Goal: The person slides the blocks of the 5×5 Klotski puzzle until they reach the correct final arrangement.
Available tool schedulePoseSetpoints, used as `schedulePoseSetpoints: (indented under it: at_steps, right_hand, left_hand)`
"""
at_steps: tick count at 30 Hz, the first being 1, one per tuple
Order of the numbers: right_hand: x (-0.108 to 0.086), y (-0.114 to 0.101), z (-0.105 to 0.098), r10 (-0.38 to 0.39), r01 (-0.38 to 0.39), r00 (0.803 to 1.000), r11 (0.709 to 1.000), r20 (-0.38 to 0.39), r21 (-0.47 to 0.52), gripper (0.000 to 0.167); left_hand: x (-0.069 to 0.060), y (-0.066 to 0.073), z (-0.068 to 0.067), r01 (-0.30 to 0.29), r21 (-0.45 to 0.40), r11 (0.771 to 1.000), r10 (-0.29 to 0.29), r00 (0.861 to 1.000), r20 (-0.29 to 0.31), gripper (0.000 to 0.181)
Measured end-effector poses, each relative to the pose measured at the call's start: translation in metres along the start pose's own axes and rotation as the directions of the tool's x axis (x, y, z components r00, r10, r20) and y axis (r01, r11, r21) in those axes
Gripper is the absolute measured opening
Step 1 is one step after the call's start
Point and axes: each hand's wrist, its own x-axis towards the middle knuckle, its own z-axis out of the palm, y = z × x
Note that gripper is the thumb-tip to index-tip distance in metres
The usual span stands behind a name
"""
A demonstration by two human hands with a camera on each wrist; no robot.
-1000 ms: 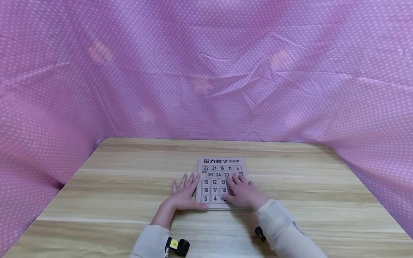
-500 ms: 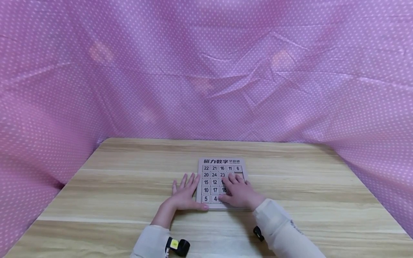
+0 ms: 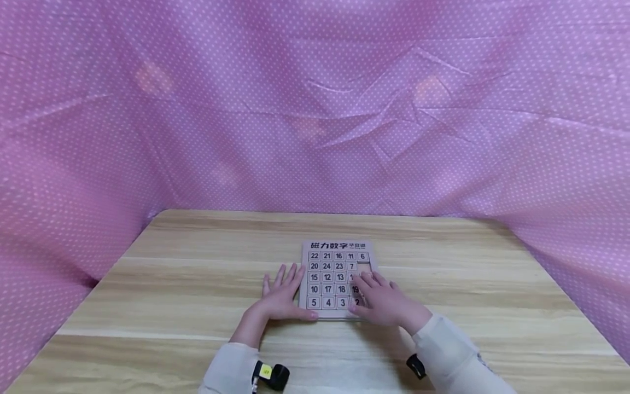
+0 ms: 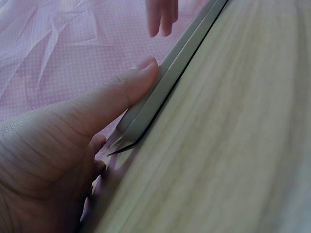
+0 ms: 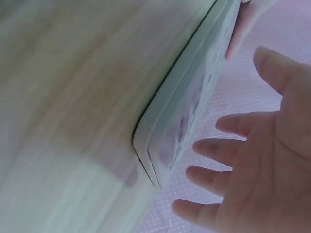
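Note:
A flat number sliding puzzle [image 3: 339, 314] with numbered square tiles lies on the table. In its second row, a tile marked 7 [image 3: 351, 266] sits beside a bare gap [image 3: 363, 268] at the right end. My left hand [image 3: 281, 303] rests along the puzzle's left side, fingers spread and straight. In the left wrist view, its thumb [image 4: 141, 80] lies on the frame's edge near a corner. My right hand [image 3: 386, 302] is over the puzzle's lower right part and hides several tiles there. From the right wrist view, its fingers [image 5: 214, 150] look extended and apart from the board.
The wood-grain table [image 3: 197, 273] extends around the puzzle on all sides. Pink dotted cloth [image 3: 315, 109] hangs behind it and at both sides. Black cameras sit on both wrists; the left camera [image 3: 279, 377] is beside a yellow label.
The second row of tiles slid left under my right hand, so its gap went from left end to right end. The right hand then drew back to the right. My left hand stayed put.

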Motion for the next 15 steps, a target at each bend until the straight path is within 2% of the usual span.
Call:
schedulePoseSetpoints:
  at_steps: [6, 15]
  right_hand:
    - [-0.022, -0.001, -0.001, -0.017, 0.017, 1.000, 1.000, 0.022, 0.008, 0.067]
    - [-0.044, 0.004, 0.011, -0.086, 0.086, 0.996, 0.996, 0.003, -0.014, 0.069]
  left_hand:
    - [0.000, -0.001, -0.001, -0.001, -0.002, 1.000, 0.001, 1.000, 0.002, 0.115]
    - [0.000, 0.000, -0.001, 0.001, 0.007, 1.000, -0.001, 1.000, 0.005, 0.115]
